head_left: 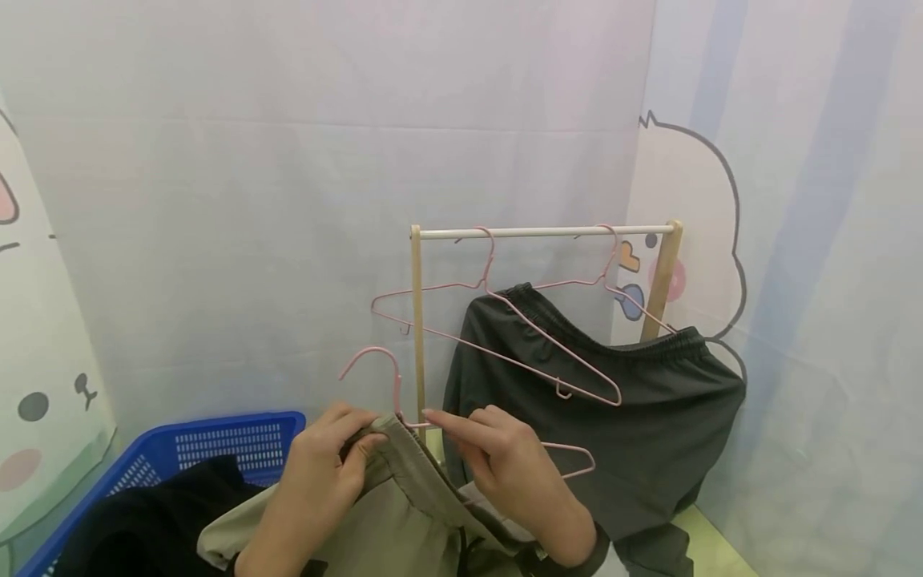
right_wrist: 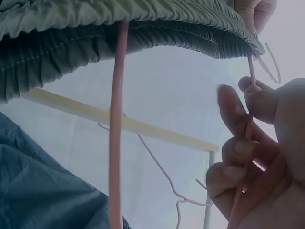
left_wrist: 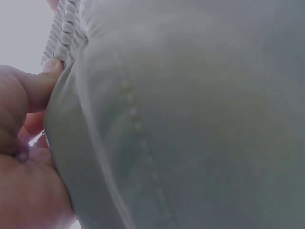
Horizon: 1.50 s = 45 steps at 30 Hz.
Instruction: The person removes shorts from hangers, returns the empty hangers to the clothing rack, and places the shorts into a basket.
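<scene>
My left hand (head_left: 317,473) pinches the elastic waistband of khaki trousers (head_left: 389,513), thumb in front; the left wrist view shows the thumb at the gathered edge. A pink wire hanger (head_left: 397,389) runs through the waist opening. Its hook stands up beside the left hand, and one end sticks out to the right. My right hand (head_left: 512,465) is at the hanger's wire. In the right wrist view, the right fingers (right_wrist: 233,148) curl round this wire below the waistband (right_wrist: 200,24), and the hook shows beyond.
Behind the hands stands a small rack with a white rail (head_left: 541,233) and wooden posts. A bare pink hanger (head_left: 492,255) and dark grey trousers (head_left: 577,393) on another hanger hang there. A blue basket (head_left: 299,425) at the left holds black clothing (head_left: 166,513).
</scene>
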Motion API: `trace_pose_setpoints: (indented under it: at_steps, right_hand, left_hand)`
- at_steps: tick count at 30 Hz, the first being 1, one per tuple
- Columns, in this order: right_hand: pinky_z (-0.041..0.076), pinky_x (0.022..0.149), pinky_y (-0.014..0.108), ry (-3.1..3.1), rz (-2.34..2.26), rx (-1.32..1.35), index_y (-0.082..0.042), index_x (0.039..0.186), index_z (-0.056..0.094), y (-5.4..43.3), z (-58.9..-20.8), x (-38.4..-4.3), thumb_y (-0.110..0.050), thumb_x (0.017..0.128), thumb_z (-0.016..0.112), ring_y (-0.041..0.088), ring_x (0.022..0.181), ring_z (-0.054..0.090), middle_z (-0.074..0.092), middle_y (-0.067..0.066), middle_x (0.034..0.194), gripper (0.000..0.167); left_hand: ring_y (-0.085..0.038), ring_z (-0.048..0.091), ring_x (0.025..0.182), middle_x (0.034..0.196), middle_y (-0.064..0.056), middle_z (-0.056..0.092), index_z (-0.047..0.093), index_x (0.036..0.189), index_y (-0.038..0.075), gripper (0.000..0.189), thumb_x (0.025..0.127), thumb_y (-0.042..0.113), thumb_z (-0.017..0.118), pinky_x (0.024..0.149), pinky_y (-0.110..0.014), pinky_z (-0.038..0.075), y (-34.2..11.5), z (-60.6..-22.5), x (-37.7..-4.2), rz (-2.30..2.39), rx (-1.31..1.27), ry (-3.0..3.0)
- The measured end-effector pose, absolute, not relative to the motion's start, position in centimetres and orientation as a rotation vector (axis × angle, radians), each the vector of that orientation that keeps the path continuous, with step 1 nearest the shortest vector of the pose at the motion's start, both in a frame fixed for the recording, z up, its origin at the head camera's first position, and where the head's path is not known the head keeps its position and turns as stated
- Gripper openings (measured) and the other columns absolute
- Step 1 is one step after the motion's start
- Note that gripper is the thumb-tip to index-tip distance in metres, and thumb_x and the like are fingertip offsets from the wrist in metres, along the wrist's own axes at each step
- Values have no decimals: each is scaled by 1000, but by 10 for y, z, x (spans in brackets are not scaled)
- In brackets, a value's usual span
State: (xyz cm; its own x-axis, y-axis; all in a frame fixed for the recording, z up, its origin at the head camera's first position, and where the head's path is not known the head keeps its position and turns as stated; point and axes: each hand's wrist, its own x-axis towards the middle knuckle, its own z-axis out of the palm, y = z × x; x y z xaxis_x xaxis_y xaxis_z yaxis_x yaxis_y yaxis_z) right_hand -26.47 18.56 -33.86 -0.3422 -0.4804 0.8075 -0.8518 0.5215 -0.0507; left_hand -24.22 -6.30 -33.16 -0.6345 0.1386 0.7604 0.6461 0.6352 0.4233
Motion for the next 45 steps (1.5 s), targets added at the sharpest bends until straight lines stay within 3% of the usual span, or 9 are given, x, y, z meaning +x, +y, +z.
trace_pose_setpoints:
  at_steps: [5, 12, 20, 30, 45]
  right_hand:
    - [30, 57, 9, -1965, 597, 1048, -27, 138, 68, 185, -340, -266, -6, 102, 64, -2, 61, 26, 38, -12, 69, 42]
    - [29, 56, 10, -1951, 581, 1032, -28, 136, 70, 192, -338, -269, -2, 100, 65, -1, 60, 26, 39, -12, 68, 44]
    - [34, 55, 14, -1991, 653, 975, -24, 132, 73, 218, -326, -273, 8, 96, 64, -2, 61, 36, 48, -15, 69, 48]
    - [30, 45, 15, -1966, 882, 864, -13, 124, 77, 276, -312, -273, 14, 94, 65, -2, 51, 30, 64, -8, 78, 43]
    - [30, 40, 20, -2060, 768, 564, -23, 124, 78, 328, -306, -255, 5, 96, 69, 3, 47, 38, 64, -10, 74, 40]
  left_hand:
    - [-1, 44, 64, 86, 11, 57, 77, 102, 14, 18, 90, 0, 77, 54, -21, 43, -61, -330, -241, -930, -599, -2170]
    - [-1, 44, 63, 86, 11, 58, 77, 102, 13, 16, 91, 2, 77, 54, -21, 43, -62, -329, -242, -936, -609, -2187]
    - [0, 47, 65, 89, 9, 62, 78, 105, 13, 16, 91, 6, 77, 55, -22, 45, -72, -331, -245, -921, -613, -2209]
    - [-3, 62, 79, 99, 6, 72, 78, 109, 20, 18, 93, 13, 77, 65, -26, 55, -111, -327, -247, -899, -544, -2375]
    - [-9, 68, 84, 105, 2, 75, 78, 115, 15, 20, 95, 16, 76, 68, -27, 57, -137, -330, -252, -911, -420, -2551]
